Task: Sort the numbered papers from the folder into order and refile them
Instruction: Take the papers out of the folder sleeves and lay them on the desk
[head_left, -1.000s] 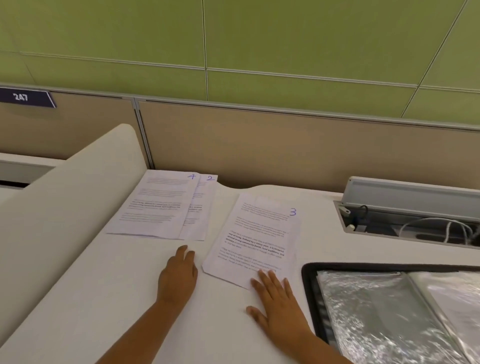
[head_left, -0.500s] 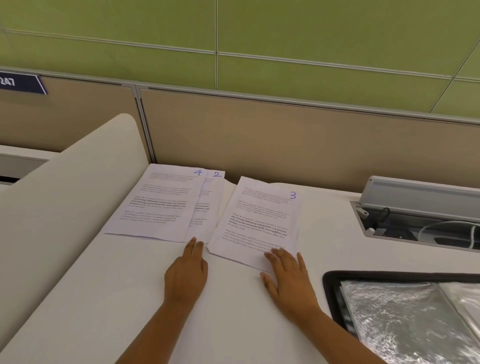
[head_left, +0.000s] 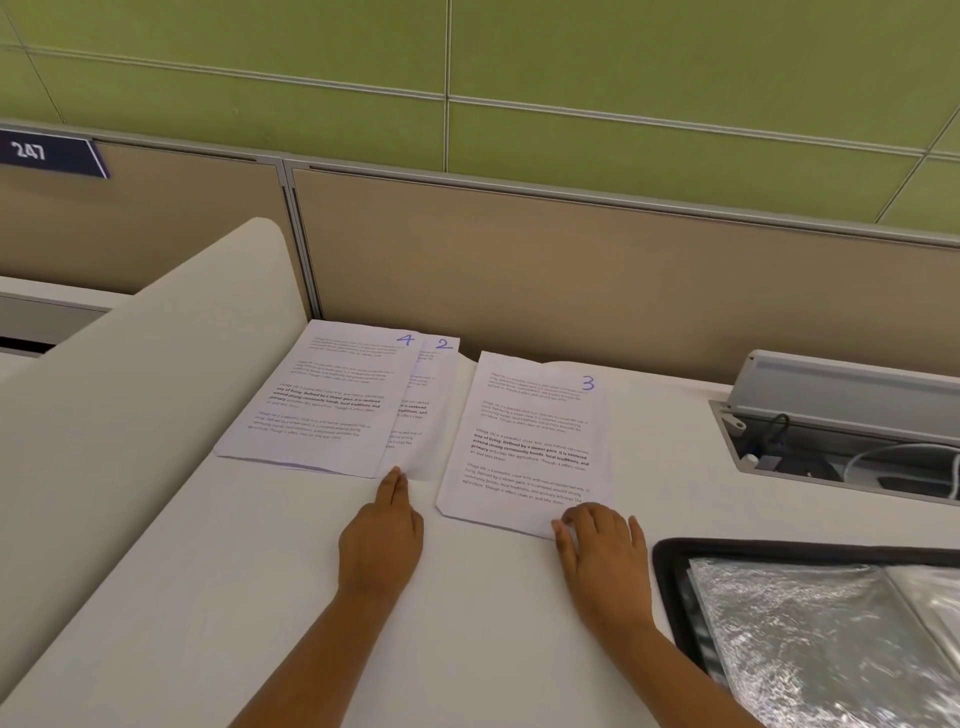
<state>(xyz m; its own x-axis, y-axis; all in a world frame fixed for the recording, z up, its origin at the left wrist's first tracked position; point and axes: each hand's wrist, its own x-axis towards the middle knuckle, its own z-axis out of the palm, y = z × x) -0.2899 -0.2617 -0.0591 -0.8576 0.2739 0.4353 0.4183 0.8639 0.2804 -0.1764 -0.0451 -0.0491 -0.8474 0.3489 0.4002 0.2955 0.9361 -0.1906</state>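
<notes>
- Sheet 3 (head_left: 524, 441) lies flat on the white desk (head_left: 260, 597), right of the other two sheets and apart from them, its far edge close to the tan partition (head_left: 519, 270).
- Sheet 4 (head_left: 322, 400) lies far left on the desk, overlapping sheet 2 (head_left: 431, 410), which shows only as a strip along its right side. Each number is handwritten in blue at the top right corner.
- The left hand (head_left: 382, 540) rests palm down on the desk, fingers straight and held together, fingertips touching the near edge of sheet 2.
- The right hand (head_left: 602, 556) lies palm down at the near right corner of sheet 3, fingers slightly apart and bent a little, the tips pressing on the paper; it pinches nothing.
- The folder (head_left: 810, 634) lies open at the near right, black-rimmed, with shiny clear sleeves; it is cut off by the frame edge.
- A grey cable tray (head_left: 852, 415) with its lid up sits far right, white and black cables inside.
- A curved white divider (head_left: 104, 405) rises on the left.
- A dark sign (head_left: 47, 153) on the partition reads 247.
- Green wall panels (head_left: 623, 62) stand behind.
</notes>
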